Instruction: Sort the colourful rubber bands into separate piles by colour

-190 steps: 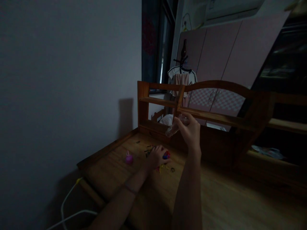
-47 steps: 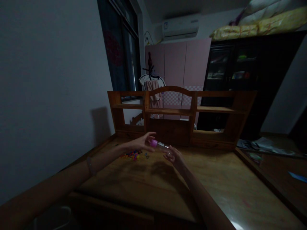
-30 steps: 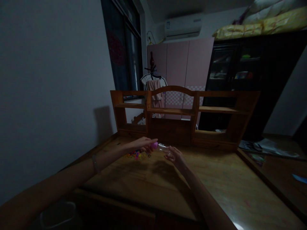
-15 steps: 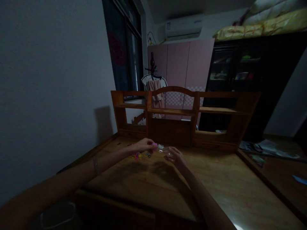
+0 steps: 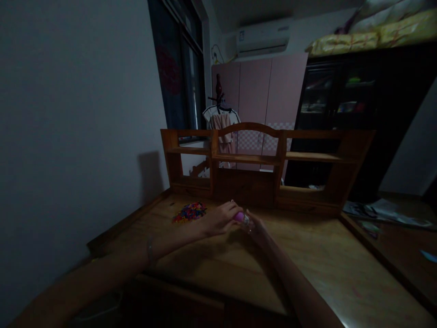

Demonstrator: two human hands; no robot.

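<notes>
There is one clear plastic bottle [image 5: 250, 228], one purple cap [image 5: 239, 217] and one pile of small multicoloured pieces [image 5: 190, 212], too many and too small to count, with one small dark piece [image 5: 172, 204] lying apart. Beyond are one brown wooden shelf unit [image 5: 246, 159], one white air conditioner [image 5: 262, 40] and three tall pink wardrobe doors [image 5: 254, 91].

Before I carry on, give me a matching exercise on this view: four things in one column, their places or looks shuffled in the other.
1. Cap
2. Bottle
3. Small pieces
4. Bracelet

A. Many-coloured, heaped on the wooden surface
B. Worn on the left arm
C. Pinkish-purple, at the fingers of the left hand
D. Transparent, held in the right hand

Pairs: 1-C, 2-D, 3-A, 4-B
</notes>
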